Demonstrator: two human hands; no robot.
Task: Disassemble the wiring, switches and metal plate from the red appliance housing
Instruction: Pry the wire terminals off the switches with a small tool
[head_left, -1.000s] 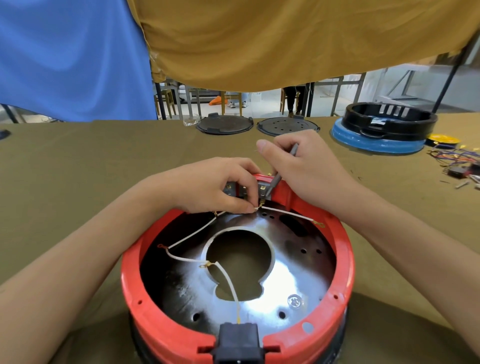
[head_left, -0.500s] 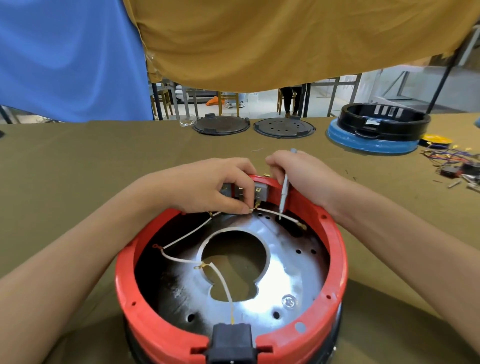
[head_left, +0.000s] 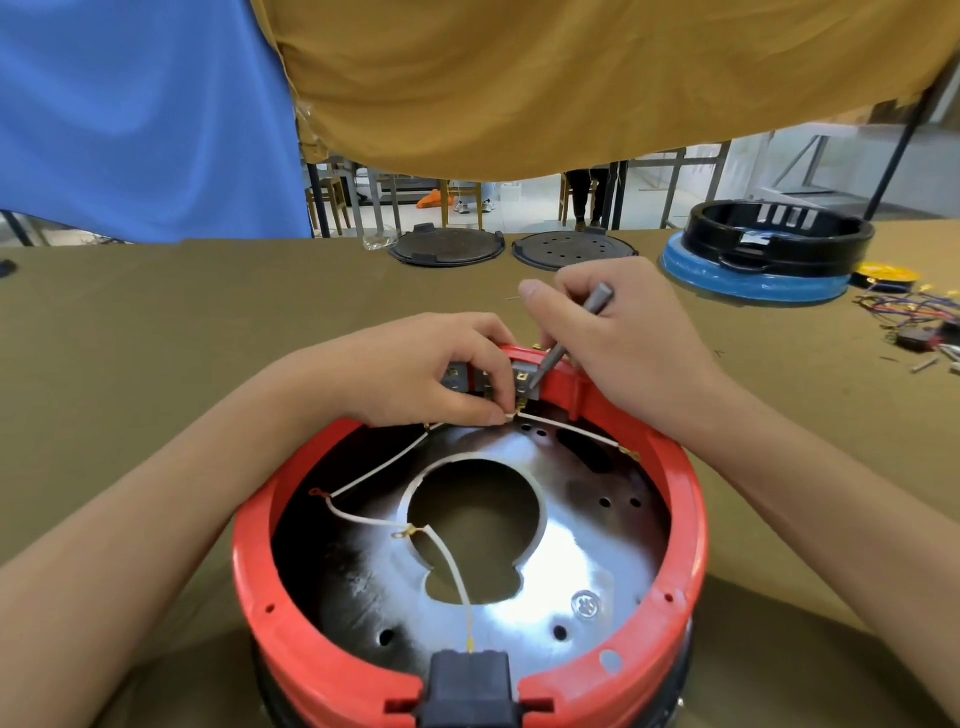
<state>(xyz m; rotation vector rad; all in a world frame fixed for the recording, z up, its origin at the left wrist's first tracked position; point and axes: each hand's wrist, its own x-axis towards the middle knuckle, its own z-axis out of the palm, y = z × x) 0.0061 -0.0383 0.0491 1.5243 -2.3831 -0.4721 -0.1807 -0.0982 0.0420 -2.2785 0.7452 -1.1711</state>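
The round red housing (head_left: 691, 525) sits open side up in front of me. Inside lies a shiny metal plate (head_left: 561, 566) with a large central hole. White wires (head_left: 457, 566) run across the plate to a black socket (head_left: 470, 686) at the near rim. At the far rim my left hand (head_left: 441, 374) pinches a wire terminal at the grey switches (head_left: 519, 376). My right hand (head_left: 618, 343) grips a thin grey tool (head_left: 571, 332), its tip pressed against the switch terminal.
Two dark round lids (head_left: 447, 249) (head_left: 574, 249) lie at the table's far edge. A black ring on a blue base (head_left: 763, 260) stands far right, with loose coloured wires and small parts (head_left: 914, 317) beside it. Blue and ochre cloths hang behind.
My right hand has lifted and tilted the grey tool, shifting its tip from the wire on the plate up to the switch terminal. My left hand keeps its pinch.
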